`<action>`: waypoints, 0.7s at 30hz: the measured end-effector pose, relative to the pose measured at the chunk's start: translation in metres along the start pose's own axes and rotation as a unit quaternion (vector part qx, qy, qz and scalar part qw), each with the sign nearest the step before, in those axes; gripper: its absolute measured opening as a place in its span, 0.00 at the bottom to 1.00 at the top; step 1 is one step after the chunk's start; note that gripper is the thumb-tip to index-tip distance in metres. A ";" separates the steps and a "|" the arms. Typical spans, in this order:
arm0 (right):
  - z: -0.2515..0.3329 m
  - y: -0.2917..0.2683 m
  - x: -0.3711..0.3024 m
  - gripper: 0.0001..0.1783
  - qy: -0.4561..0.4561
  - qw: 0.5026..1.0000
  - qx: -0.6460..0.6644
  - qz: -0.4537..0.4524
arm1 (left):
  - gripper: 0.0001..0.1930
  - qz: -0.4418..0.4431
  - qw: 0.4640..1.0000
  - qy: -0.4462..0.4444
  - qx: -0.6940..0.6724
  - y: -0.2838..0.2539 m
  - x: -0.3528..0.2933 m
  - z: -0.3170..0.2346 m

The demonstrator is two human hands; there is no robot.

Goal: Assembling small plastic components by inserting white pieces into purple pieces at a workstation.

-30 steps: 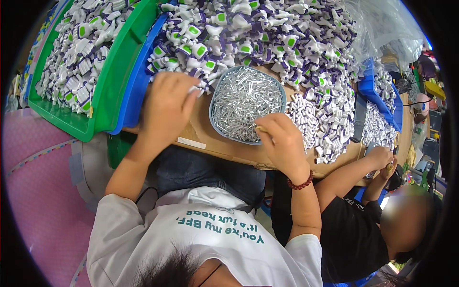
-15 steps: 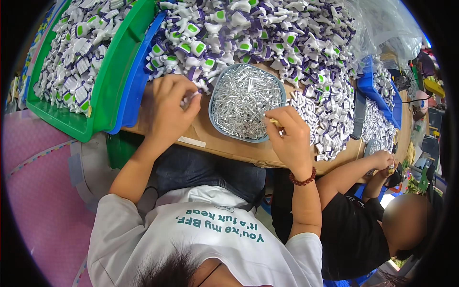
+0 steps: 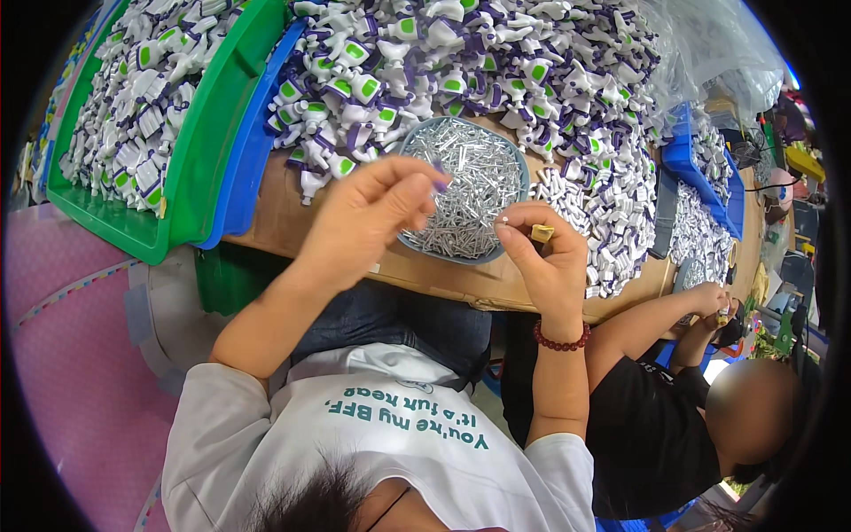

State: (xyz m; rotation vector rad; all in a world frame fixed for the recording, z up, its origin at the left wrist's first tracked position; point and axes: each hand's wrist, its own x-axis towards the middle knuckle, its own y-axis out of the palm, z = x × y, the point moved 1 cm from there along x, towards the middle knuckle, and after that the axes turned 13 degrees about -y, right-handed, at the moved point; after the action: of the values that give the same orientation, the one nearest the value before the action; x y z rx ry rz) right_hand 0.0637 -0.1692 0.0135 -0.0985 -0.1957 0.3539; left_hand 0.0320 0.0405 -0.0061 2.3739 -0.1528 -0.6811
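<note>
My left hand [image 3: 368, 213] is raised at the left side of a grey-blue bowl [image 3: 407, 240], its fingers closed on a small purple piece [image 3: 440, 177] that they mostly cover. Thin silvery metal pins [image 3: 461, 177] fill the bowl. Over its right edge, my right hand [image 3: 551, 257] pinches a pin between thumb and forefinger; only the pin's pale tip [image 3: 505, 220] shows. Something yellow [image 3: 542, 233], perhaps a wrap, sits at the right hand's fingers. Beyond the bowl lies a big heap of white and purple plastic parts [image 3: 452, 84] with green patches.
Similar white parts fill a green bin [image 3: 191, 151] at the left, beside a blue bin [image 3: 244, 168]. Small white pieces [image 3: 558, 195] lie right of the bowl on the cardboard-covered table [image 3: 425, 282]. A co-worker in black [image 3: 660, 443] works at the right, near blue trays [image 3: 681, 155].
My left hand has moved right from the heap's near edge to the bowl, now with a purple piece. My right hand has lifted slightly away from the pins, a pin tip showing in its pinch.
</note>
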 end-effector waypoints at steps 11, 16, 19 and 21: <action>0.014 0.012 0.000 0.08 -0.085 0.995 0.012 -0.059 | 0.12 0.031 0.992 -0.073 -0.098 0.029 0.004 0.031; 0.008 0.013 -0.006 0.08 -0.121 0.988 -0.091 -0.040 | 0.12 0.042 0.991 -0.064 -0.107 0.030 0.004 0.028; 0.012 0.014 -0.006 0.07 -0.154 0.978 -0.139 -0.034 | 0.11 0.033 0.993 -0.043 -0.104 0.029 0.001 0.027; 0.013 0.014 -0.006 0.07 -0.156 0.975 -0.156 -0.033 | 0.11 0.030 0.996 -0.026 -0.078 0.029 0.001 0.026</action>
State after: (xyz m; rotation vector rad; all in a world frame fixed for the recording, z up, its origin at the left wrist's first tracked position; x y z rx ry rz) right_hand 0.0505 -0.1579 0.0233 -0.3467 -0.5645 0.2681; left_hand 0.0212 0.0028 -0.0054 2.1956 -0.1861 -0.6995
